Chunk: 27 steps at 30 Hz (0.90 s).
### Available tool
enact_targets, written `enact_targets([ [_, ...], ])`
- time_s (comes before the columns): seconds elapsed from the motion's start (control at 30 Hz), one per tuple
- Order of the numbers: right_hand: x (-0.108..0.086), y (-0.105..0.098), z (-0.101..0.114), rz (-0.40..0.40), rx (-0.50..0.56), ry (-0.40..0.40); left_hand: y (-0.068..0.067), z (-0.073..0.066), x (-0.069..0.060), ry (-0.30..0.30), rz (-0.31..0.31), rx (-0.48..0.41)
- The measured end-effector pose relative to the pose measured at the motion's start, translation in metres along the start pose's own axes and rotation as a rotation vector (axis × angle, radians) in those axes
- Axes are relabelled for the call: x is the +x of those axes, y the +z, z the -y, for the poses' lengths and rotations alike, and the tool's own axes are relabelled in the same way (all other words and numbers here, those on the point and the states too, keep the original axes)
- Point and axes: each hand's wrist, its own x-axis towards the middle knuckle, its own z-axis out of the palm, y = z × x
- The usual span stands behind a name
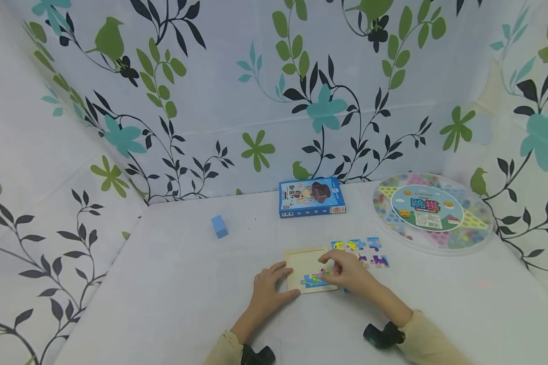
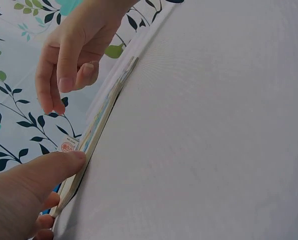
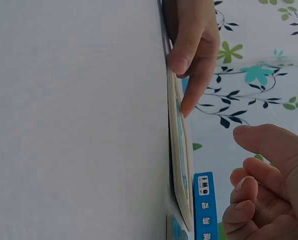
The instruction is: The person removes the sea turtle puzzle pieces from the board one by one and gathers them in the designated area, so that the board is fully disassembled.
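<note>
A pale wooden puzzle tray (image 1: 297,276) lies on the white tabletop, with a few joined blue, green and pink pieces (image 1: 314,280) along its near side. My left hand (image 1: 268,290) holds the tray's near left corner, the thumb on the near edge and the fingers along the left side. In the left wrist view that thumb (image 2: 64,165) presses the tray's edge. Above the tray's right part hovers my right hand (image 1: 349,271), and the right wrist view shows its thumb (image 3: 264,142) apart from loosely bent fingers, with nothing visible between them. Loose jigsaw pieces (image 1: 380,260) lie just beyond it, partly hidden.
Behind the tray sits a blue game box (image 1: 297,200). A round, clear-lidded board game set (image 1: 383,223) lies at the back right. To the left is a small blue block (image 1: 219,226). Patterned cloth (image 1: 210,101) hangs behind the table and at both sides.
</note>
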Motion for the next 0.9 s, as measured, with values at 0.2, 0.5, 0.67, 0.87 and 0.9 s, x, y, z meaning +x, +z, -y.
enact_targets([
  [0.2, 0.001, 0.013, 0.004, 0.000, 0.027, 0.061, -0.001, 0.000, 0.001, 0.004, -0.003, 0.018],
  [0.5, -0.005, 0.027, 0.001, 0.043, 0.018, 0.105, 0.000, 0.000, 0.000, 0.012, -0.008, 0.022],
  [0.67, -0.006, 0.030, 0.000, 0.037, -0.018, 0.101, 0.000, 0.000, 0.000, 0.011, -0.007, 0.015],
  [0.87, -0.007, 0.031, 0.001, 0.067, -0.030, 0.116, 0.000, 0.001, 0.001, -0.001, 0.002, 0.000],
  [0.9, -0.007, 0.031, 0.001, 0.071, -0.030, 0.121, 0.000, 0.001, 0.001, -0.003, 0.004, -0.003],
])
